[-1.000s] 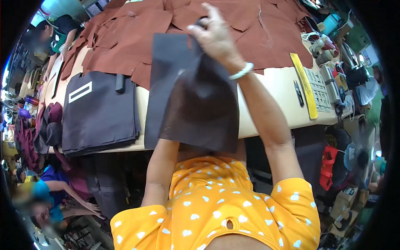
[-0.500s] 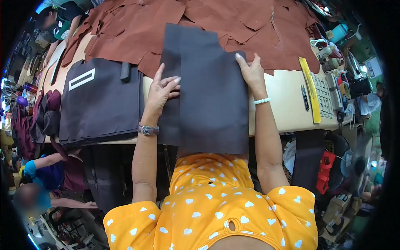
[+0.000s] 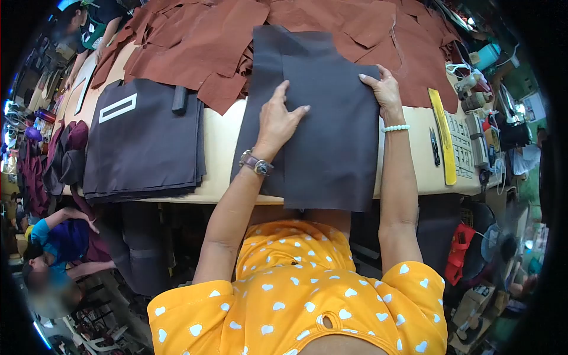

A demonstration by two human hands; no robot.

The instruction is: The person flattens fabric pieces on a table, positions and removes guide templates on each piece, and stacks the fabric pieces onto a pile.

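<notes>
Two overlapping dark fabric pieces (image 3: 331, 130) lie in front of me, the upper one shifted to the right and hanging a little over the table's front edge. My left hand (image 3: 279, 121) rests on them near the upper piece's left edge, fingers apart, holding nothing. At the upper right corner, my right hand (image 3: 383, 92) pinches the upper piece between thumb and fingers. Left of them sits a stack of dark fabric (image 3: 148, 142) with a white rectangular frame (image 3: 118, 108) and a dark block (image 3: 179, 99) on top.
Reddish-brown fabric (image 3: 195, 47) covers the back of the table (image 3: 222, 171). On the right are a yellow ruler (image 3: 442, 136), dark scissors (image 3: 435, 147) and a slotted template (image 3: 459, 142). One person (image 3: 106, 23) stands at the back left; another (image 3: 56, 236) is at the lower left.
The upper fabric piece was folded up and swung over, and now lies flat. Both hands and the dark pieces have since shifted right, my left hand moving onto the fabric.
</notes>
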